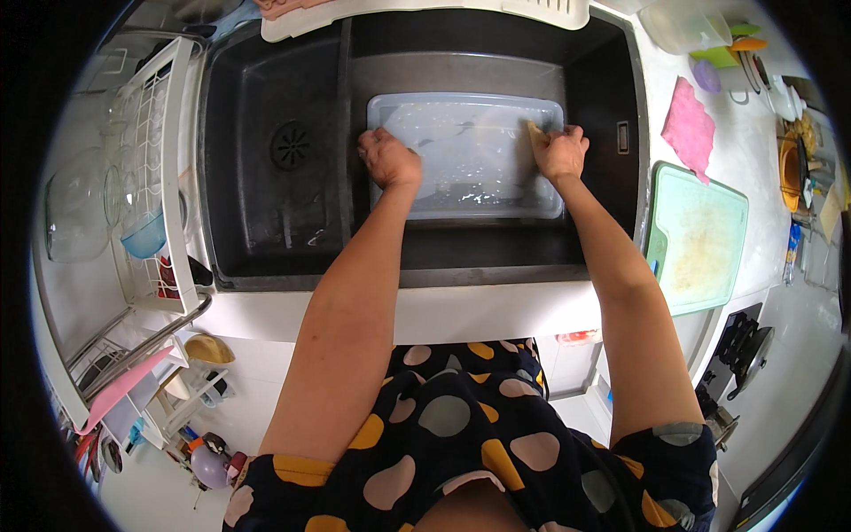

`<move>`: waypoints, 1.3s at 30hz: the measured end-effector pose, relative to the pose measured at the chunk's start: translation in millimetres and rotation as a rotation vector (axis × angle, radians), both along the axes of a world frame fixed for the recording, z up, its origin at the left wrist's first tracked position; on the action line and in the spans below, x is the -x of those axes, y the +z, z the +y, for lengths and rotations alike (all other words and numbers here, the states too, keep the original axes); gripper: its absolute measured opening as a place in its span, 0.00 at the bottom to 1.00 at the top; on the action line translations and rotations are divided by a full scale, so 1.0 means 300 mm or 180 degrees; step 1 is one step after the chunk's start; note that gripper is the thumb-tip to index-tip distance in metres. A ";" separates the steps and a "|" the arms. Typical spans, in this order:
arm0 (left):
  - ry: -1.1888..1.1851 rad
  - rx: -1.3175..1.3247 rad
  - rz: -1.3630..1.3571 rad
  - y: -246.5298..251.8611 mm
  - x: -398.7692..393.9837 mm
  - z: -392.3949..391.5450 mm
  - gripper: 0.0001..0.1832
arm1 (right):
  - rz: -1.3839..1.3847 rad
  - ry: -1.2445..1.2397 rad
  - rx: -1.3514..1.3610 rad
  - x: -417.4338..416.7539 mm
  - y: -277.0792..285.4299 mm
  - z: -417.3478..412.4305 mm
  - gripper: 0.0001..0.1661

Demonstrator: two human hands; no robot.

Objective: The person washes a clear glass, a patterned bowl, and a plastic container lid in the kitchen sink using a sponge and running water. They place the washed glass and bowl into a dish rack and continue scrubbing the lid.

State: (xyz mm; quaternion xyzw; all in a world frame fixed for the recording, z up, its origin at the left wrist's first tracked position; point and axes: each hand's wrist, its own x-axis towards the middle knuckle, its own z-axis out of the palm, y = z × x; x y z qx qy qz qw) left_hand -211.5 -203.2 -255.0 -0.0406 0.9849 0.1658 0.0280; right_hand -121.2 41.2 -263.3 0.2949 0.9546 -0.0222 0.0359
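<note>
A rectangular translucent plastic tub point(459, 156) with a pale bluish rim sits in the right basin of a dark double sink point(439, 276). Its inside looks wet, with shiny droplets or suds. My left hand point(391, 158) grips the tub's left rim, fingers curled over the edge. At the right end, my right hand point(564, 151) holds a small yellowish sponge point(536, 135) against the tub's wall. Most of the sponge is hidden under the fingers, so its full shape is unclear.
A black drain point(290, 145) lies in the left basin. Left of the sink stands a white dish rack point(174, 199) holding a blue bowl point(145, 236). On the right counter are a pink cloth point(689, 126) and a green cutting board point(701, 239). A white plastic tray point(425, 14) spans the sink's back edge.
</note>
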 end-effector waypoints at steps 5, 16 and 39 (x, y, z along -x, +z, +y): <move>0.0392 0.0236 -0.0310 -0.093 0.017 -0.047 0.22 | -0.0409 -0.0947 0.0946 0.022 -0.011 0.016 0.20; -0.1741 0.0216 -0.1630 0.036 -0.050 0.081 0.12 | 0.0436 0.1905 0.0545 0.184 -0.012 -0.006 0.13; -0.2785 -0.0044 -0.3190 -0.017 -0.122 0.015 0.24 | -0.1009 0.2176 0.2075 0.476 -0.103 0.013 0.22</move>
